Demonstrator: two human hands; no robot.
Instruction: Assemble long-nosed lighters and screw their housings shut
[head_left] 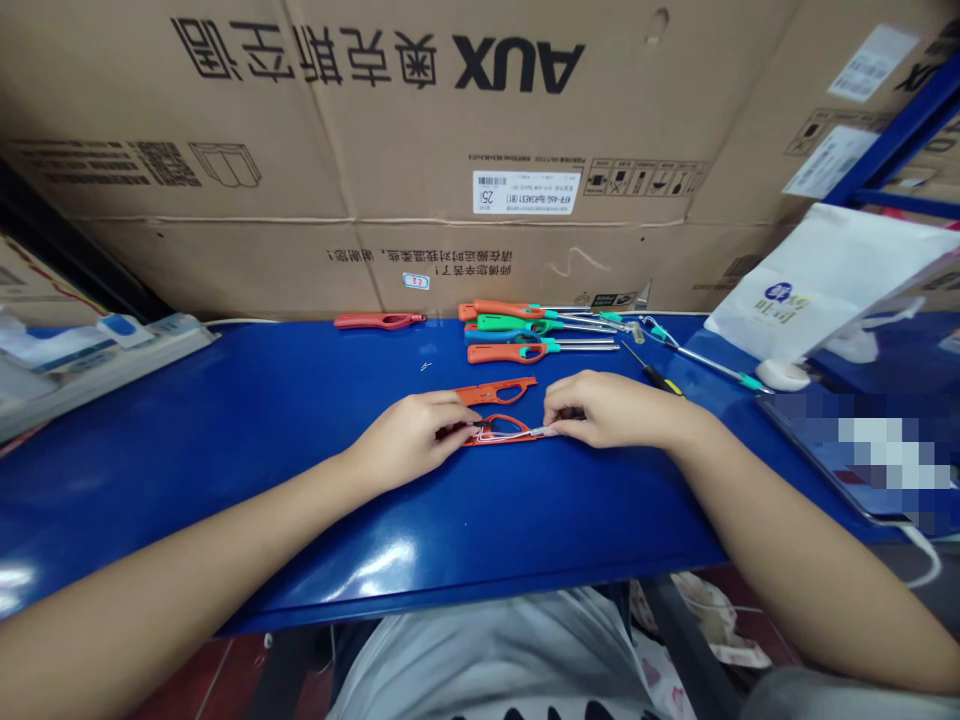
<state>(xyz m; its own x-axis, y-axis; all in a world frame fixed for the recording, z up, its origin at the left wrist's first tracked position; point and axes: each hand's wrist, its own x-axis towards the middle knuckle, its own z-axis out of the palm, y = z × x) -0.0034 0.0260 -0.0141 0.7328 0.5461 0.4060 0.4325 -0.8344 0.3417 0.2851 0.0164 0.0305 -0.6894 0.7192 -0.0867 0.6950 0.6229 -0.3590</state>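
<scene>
An open orange half shell of a long-nosed lighter (pixel 498 441) lies on the blue table between my hands, with thin white wires (pixel 504 436) running along its trigger loop. My left hand (pixel 412 435) is closed at the shell's left end, fingertips pinched over it beside a small dark part. At the right end, my right hand (pixel 600 408) pinches the pale end of the wires; its fingers hide part of it. Just beyond lies a second orange half shell (pixel 491 392), partly behind my left fingers.
Several assembled long lighters (pixel 510 324) lie at the back, a red lighter handle (pixel 375 321) to their left. A screwdriver (pixel 660 379) and a metal rod with teal ends (pixel 705 364) lie right. A tablet-like device (pixel 806 440) and white bag (pixel 817 280) stand farther right. Cardboard (pixel 420 150) walls the back.
</scene>
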